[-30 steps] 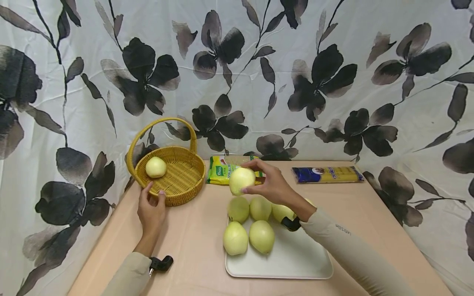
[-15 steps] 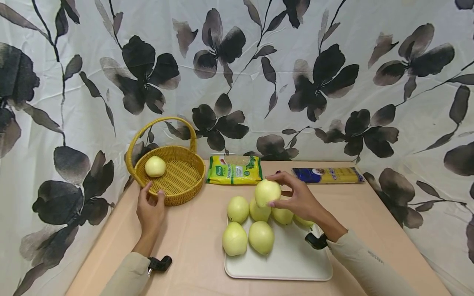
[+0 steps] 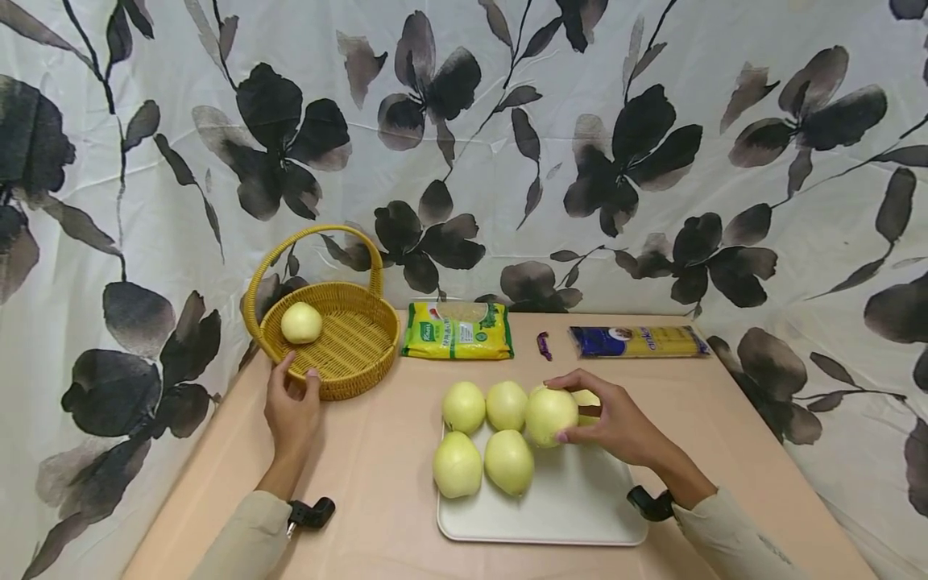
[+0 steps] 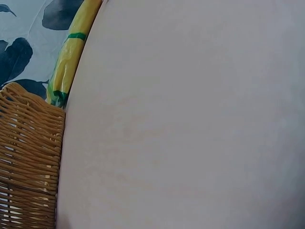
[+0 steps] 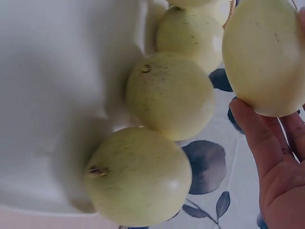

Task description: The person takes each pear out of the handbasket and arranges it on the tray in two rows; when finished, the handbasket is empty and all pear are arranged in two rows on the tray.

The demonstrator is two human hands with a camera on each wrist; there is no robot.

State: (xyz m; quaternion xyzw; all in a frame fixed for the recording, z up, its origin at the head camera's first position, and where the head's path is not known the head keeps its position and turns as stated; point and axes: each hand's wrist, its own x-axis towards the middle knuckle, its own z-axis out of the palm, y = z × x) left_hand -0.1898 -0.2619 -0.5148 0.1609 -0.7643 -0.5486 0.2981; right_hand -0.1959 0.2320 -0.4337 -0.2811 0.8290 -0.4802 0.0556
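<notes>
My right hand [image 3: 616,423] pinches a pale yellow-green pear [image 3: 551,416] between thumb and fingers, over the back row on the white tray [image 3: 551,515]. The right wrist view shows the held pear [image 5: 267,57] raised beside several others. More pears stand on the tray's left and back, one of them a front pear [image 3: 509,463]. At the left, my left hand [image 3: 292,415] holds the near rim of a yellow wicker basket [image 3: 355,379], thumb and forefinger at its edge. One pear [image 3: 301,323] lies inside. The left wrist view shows the basket's woven wall [image 4: 28,162] without the hand.
Behind the tray lie a green-and-yellow packet [image 3: 458,332], a small purple wrapped candy [image 3: 544,345] and a blue-and-yellow packet [image 3: 640,341]. The basket's tall handle [image 3: 254,298] arches above its rim. A floral cloth [image 3: 507,161] hangs behind the table.
The right hand has carried its pear from near the green-and-yellow packet rightward and down over the tray, uncovering the packet and candy. The left hand stays at the basket.
</notes>
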